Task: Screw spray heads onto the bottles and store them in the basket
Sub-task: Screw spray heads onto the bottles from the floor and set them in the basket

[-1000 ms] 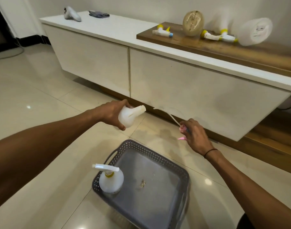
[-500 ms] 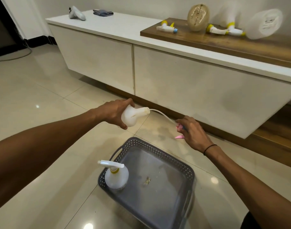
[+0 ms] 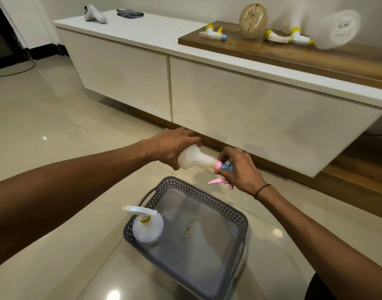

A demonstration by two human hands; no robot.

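No legible text, brand, number or sign is to be found. Dark printing can be made out on the round face of a white bottle (image 3: 337, 29) lying on the wooden board (image 3: 315, 55), far up and to the right of where the two hands meet, but it is blurred and cannot be read. Nothing printed is seen on the white bottle (image 3: 193, 158) held at the grip, nor on the bottle (image 3: 147, 229) standing in the basket (image 3: 207, 195) below it.
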